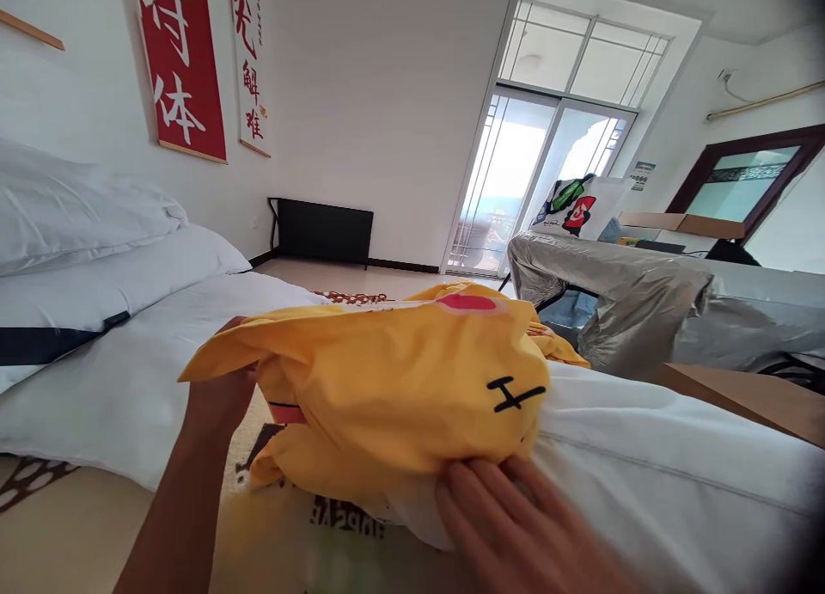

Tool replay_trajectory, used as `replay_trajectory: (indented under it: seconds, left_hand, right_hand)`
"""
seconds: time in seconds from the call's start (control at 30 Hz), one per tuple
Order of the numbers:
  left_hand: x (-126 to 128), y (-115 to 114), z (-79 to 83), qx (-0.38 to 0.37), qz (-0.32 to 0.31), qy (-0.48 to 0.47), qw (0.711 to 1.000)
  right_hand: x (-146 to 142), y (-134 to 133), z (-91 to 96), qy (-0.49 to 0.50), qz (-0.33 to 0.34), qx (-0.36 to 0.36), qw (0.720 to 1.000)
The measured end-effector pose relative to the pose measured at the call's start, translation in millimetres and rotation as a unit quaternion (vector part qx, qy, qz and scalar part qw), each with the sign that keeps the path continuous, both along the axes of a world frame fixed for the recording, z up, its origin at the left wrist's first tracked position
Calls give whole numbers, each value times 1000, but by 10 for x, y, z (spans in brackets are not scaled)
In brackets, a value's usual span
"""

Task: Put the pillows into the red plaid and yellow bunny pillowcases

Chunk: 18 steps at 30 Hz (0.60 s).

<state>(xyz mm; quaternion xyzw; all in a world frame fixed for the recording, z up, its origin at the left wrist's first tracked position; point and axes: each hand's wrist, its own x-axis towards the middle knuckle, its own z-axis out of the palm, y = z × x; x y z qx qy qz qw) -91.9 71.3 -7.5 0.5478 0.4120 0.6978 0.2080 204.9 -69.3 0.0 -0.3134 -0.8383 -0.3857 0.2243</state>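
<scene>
A yellow printed cloth (400, 388), with a black mark and a pinkish-red patch, spreads bunched in front of me. It looks like a fabric cover, though I cannot tell which kind. On its left side my left hand (225, 388) grips a fold, the fingers partly hidden behind the cloth. My right hand (509, 517), slightly blurred, closes on the cloth's lower edge with its fingertips tucked out of sight. Beside that hand a long white padded piece of bedding (644, 431) runs from the right up to the yellow cloth, which covers its near end.
White pillows or quilts (96, 259) are heaped at the left. A patterned beige mat (348, 542) lies below. To the right are a silver-covered table (612, 293), a printed bag (573, 207) and cardboard (741, 396). A black panel (326, 231) leans near the far wall.
</scene>
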Motion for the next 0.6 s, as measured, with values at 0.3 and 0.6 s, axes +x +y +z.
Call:
replay_trajectory:
  seconds: [0.3,0.6]
  left_hand:
    - [614,47,261,-19,-216,-143,966]
    - [538,167,-65,-64,-31,-6,997]
  right_hand:
    - [412,864,121,149,-214,19,965]
    - [-648,865,479,344,98,-42,933]
